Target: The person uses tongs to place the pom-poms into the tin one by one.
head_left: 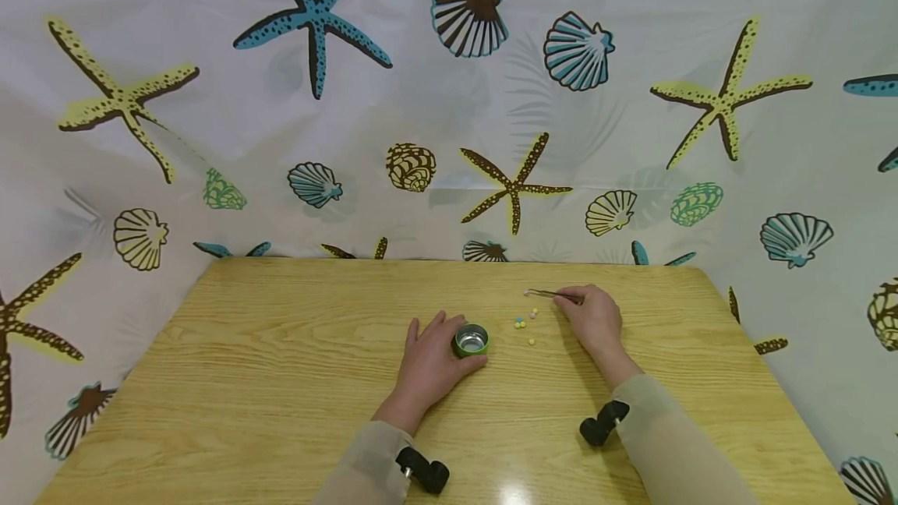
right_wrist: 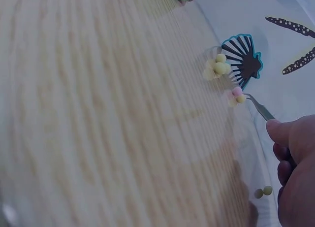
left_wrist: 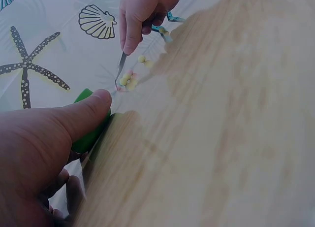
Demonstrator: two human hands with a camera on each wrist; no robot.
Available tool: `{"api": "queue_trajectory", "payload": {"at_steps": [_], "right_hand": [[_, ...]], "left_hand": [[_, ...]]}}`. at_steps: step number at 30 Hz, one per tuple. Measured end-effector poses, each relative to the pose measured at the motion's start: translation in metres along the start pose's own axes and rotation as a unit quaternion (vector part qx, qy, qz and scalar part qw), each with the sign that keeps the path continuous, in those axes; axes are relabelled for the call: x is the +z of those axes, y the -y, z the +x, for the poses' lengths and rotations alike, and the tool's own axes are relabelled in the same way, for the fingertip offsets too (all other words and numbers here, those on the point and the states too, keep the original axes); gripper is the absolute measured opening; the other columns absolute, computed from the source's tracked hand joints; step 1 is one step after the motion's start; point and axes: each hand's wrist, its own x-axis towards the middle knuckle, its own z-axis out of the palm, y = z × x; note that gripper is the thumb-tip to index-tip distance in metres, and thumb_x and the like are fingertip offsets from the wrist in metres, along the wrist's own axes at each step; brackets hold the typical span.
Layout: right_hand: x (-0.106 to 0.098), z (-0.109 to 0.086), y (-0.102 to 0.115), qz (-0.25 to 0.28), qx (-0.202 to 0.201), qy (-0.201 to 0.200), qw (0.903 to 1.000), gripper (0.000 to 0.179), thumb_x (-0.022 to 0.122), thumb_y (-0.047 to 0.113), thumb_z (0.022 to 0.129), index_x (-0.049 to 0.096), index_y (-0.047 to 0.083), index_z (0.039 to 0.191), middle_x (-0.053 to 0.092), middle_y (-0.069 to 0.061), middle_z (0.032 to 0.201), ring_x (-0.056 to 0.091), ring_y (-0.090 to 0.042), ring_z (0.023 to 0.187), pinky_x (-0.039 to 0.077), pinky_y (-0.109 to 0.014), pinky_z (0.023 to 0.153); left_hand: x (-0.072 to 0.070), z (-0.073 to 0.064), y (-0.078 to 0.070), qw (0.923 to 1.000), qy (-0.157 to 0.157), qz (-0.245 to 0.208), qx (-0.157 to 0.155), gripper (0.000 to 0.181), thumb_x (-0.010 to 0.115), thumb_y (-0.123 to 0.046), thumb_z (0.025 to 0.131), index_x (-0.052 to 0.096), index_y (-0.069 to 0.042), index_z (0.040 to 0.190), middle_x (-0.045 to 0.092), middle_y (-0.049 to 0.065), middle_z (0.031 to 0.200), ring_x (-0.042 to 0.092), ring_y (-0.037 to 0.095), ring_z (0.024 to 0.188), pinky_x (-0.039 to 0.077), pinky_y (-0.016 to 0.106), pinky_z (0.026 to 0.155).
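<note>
My left hand (head_left: 431, 361) holds a small round green cup (head_left: 471, 341) with a silvery metal inside, thumb at its near side and fingers behind. In the left wrist view the thumb lies along the green wall (left_wrist: 93, 133). My right hand (head_left: 592, 318) pinches thin metal tweezers (head_left: 554, 295), their bent tip pointing left. A small pale bead (head_left: 527, 292) shows right at that tip in the head view. Between the hands lie several small beads: yellow and blue ones (head_left: 520, 323) clustered, a pink and yellow pair (head_left: 534, 313), and one yellow bead (head_left: 532, 342) nearer me.
The wood-grain table (head_left: 281, 365) runs back to a white cloth (head_left: 421, 100) printed with starfish and shells, which also hangs along both sides. Black camera mounts sit on the left sleeve (head_left: 372, 458) and the right sleeve (head_left: 673, 435).
</note>
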Motion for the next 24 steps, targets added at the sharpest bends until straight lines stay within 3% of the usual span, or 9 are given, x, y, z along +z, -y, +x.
{"api": "queue_trajectory", "payload": {"at_steps": [24], "right_hand": [[-0.007, -0.018, 0.007, 0.048, -0.016, -0.023, 0.9984, 0.023, 0.08, 0.027, 0.106, 0.086, 0.012, 0.121, 0.076, -0.009, 0.113, 0.065, -0.027, 0.096, 0.05, -0.038, 0.076]], "left_hand": [[0.001, 0.001, 0.0, 1.0, 0.002, 0.003, -0.004, 0.074, 0.093, -0.045, 0.092, 0.067, -0.007, 0.15, 0.063, 0.014, 0.156, 0.044, 0.039, 0.157, 0.01, 0.066, 0.133]]}}
